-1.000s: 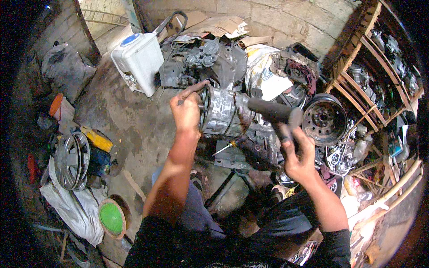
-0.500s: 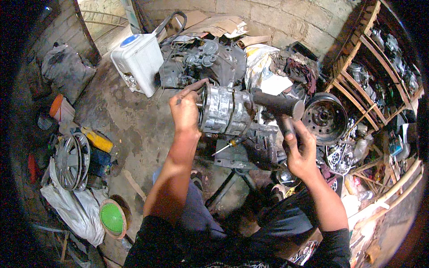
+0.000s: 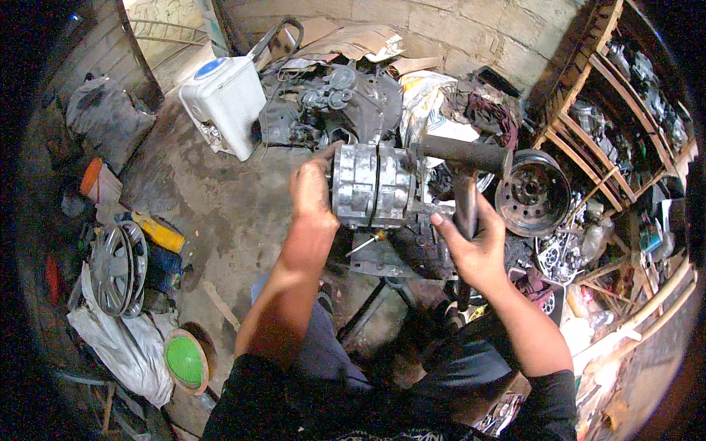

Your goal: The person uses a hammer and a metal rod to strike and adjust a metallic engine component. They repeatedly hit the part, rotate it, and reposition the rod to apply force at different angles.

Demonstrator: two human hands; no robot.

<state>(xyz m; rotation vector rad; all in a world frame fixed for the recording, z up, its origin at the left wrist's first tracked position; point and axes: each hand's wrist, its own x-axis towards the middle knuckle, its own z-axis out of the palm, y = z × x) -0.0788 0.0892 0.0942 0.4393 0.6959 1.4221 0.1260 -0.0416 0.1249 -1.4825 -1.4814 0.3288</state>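
My left hand (image 3: pixel 315 192) is closed around the left end of a silver, ribbed cylindrical compressor (image 3: pixel 373 185), with a dark seam around its middle. That compressor lies sideways above a dark metal stand (image 3: pixel 426 248). Just to its right, my right hand (image 3: pixel 479 246) grips the handle of a hammer (image 3: pixel 465 202). The hammer's thick dark head lies crosswise, its left end close to the compressor's right end; whether they touch I cannot tell. A yellow-handled screwdriver (image 3: pixel 368 242) lies on the stand below the compressor.
Beyond the stand sits a large greasy gearbox-like assembly (image 3: pixel 331 103), beside a white jug (image 3: pixel 224 103) with a blue cap. A wheel rim (image 3: pixel 533 192) and a wooden rack of parts (image 3: pixel 596 125) stand on the right. Wheel covers (image 3: pixel 118 268) and a green-lined bowl (image 3: pixel 185 360) are at left.
The hammer has turned so its handle hangs more upright, and its head has risen slightly. My right hand has shifted a little left and down on the handle. The compressor sits more level.
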